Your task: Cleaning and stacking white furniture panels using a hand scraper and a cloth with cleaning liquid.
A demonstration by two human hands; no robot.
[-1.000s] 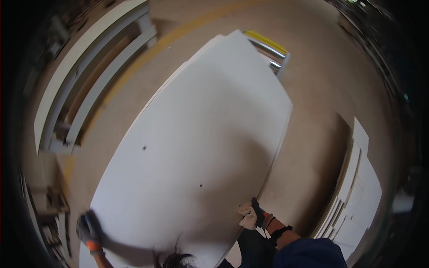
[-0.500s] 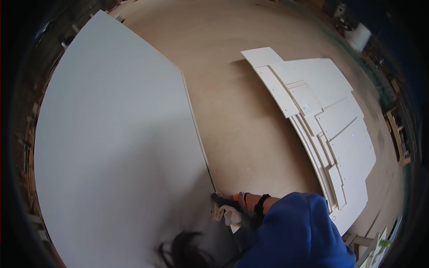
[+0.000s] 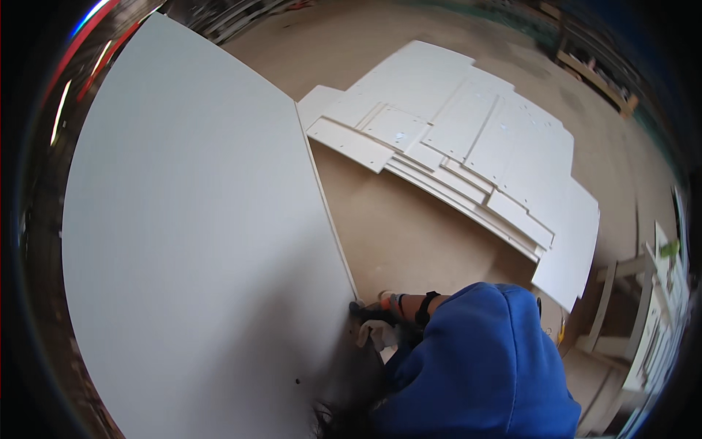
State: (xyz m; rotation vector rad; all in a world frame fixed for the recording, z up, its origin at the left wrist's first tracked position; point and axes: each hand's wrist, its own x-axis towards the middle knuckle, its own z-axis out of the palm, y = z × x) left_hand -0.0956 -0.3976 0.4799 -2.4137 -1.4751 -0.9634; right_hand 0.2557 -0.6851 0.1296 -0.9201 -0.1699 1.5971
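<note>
Gloved right hand (image 3: pixel 374 322) fingers clenched on white panel (image 3: pixel 197 241) edge; cut boards (image 3: pixel 468 146) on brown floor (image 3: pixel 409 234).

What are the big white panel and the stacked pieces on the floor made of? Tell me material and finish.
Big white panel: looks like laminated or melamine-faced board; smooth, matte, even white face, thin straight edge, a small drilled hole low down. Stacked pieces: seemingly the same white-faced board, cut flat, with paler raw-looking edges and small holes. The core is not visible, so particleboard or fibreboard is only a guess.
</note>
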